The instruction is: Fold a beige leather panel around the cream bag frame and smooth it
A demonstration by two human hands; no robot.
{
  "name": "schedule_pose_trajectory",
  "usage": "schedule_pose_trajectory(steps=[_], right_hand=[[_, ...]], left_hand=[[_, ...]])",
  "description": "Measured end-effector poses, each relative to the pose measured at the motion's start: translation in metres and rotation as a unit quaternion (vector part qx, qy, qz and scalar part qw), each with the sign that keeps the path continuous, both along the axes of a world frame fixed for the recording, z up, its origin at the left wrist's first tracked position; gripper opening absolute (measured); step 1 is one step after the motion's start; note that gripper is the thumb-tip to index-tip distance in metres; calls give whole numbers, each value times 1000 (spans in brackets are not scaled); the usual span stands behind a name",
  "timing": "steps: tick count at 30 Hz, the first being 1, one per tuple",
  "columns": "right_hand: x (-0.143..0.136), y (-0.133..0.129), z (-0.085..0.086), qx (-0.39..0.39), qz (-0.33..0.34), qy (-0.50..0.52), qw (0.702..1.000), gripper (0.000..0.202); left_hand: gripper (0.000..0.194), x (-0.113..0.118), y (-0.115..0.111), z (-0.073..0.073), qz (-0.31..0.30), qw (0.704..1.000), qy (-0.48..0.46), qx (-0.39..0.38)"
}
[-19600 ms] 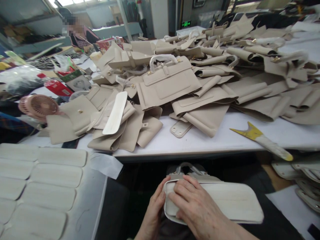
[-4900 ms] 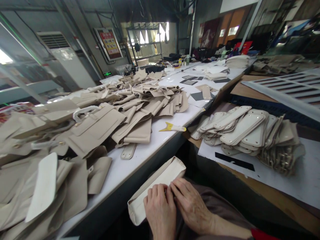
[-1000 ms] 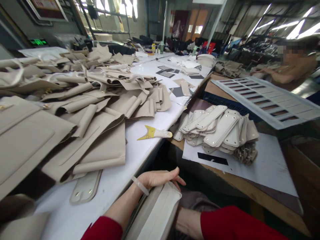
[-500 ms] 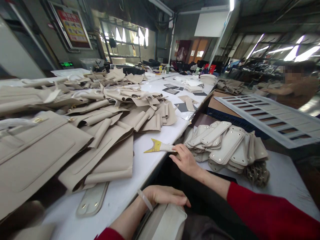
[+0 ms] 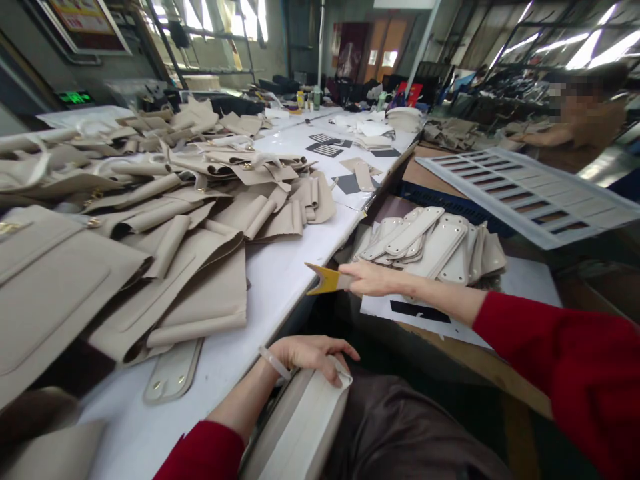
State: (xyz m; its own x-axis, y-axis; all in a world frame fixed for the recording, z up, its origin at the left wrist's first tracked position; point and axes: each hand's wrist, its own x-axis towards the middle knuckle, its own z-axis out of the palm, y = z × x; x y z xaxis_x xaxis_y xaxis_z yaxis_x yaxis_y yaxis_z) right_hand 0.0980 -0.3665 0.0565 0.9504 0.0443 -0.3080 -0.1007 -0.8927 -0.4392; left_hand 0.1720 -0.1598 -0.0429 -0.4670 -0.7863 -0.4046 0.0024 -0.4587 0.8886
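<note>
My right hand (image 5: 373,277) is closed around the pale handle of a yellow tool (image 5: 325,279) with a V-notched, fishtail end. It holds the tool in the air beside the table edge, close to a stack of beige strap pieces (image 5: 417,233) with metal studs. Down at my lap, my left hand (image 5: 307,353) grips the upper end of a beige leather bag piece (image 5: 305,420) with a paler strip along its side. The thumb and some fingers bend over its corner, while another finger sticks out. The lower part of the piece runs out of view.
Beige leather panels (image 5: 200,267) pile up along the left of the white table (image 5: 273,280). A studded strap piece (image 5: 173,373) lies under them. On the right are a white slotted frame (image 5: 545,227), a blue crate (image 5: 450,207) and a person (image 5: 575,127) farther off.
My right hand has lifted the yellow tool off the table and pulled it toward me. My left hand stays on the bag piece. The view has tilted down.
</note>
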Motion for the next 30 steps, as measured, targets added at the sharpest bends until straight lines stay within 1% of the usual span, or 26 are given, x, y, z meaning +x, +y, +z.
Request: schedule_pose_trajectory(steps=[1, 2, 3, 4, 5, 6, 7, 9, 11, 13, 16, 20, 22, 27, 30], right_hand=[[-22, -1, 3, 37, -6, 37, 999, 29], [-44, -1, 4, 90, -17, 88, 992, 29], [-65, 0, 3, 177, -49, 157, 970, 28], [-84, 3, 0, 241, -80, 212, 944, 25], [-101, 8, -4, 285, -102, 247, 921, 23], [-115, 14, -9, 311, -116, 270, 904, 24], [-126, 21, -14, 319, -122, 281, 897, 25], [-140, 37, -23, 329, -125, 292, 889, 24], [-143, 50, -29, 346, -138, 300, 879, 22], [-140, 58, -34, 353, -165, 305, 869, 22], [-137, 63, -42, 353, -196, 307, 862, 22], [-139, 65, -51, 388, -213, 311, 841, 25], [-139, 67, -51, 387, -221, 309, 840, 26], [-133, 76, -41, 361, -240, 320, 843, 24], [-133, 78, -40, 367, -246, 317, 839, 23]], left_hand=[[87, -1, -1, -1, -1, 1000, 4, 2], [88, -1, -1, -2, 1, 1000, 8, 5], [89, -2, -2, -3, 4, 1000, 11, 8], [90, -3, -2, -2, 5, 1000, 17, 12], [90, -3, -2, 0, 4, 1000, 23, 16], [89, -3, -2, 2, 6, 1000, 21, 16], [88, -3, -2, 5, 7, 1000, 9, 12], [89, -2, -2, 12, 6, 1000, -28, 1], [92, -1, -1, 16, 3, 998, -65, -10], [95, 0, -1, 16, -3, 997, -76, -15], [95, 1, -1, 14, 0, 997, -78, -14], [95, 0, -1, 15, -2, 996, -85, -18], [95, 1, -1, 15, -3, 995, -92, -25], [90, 4, 1, 15, 2, 995, -99, -30], [88, 5, 1, 16, 6, 994, -102, -28]])
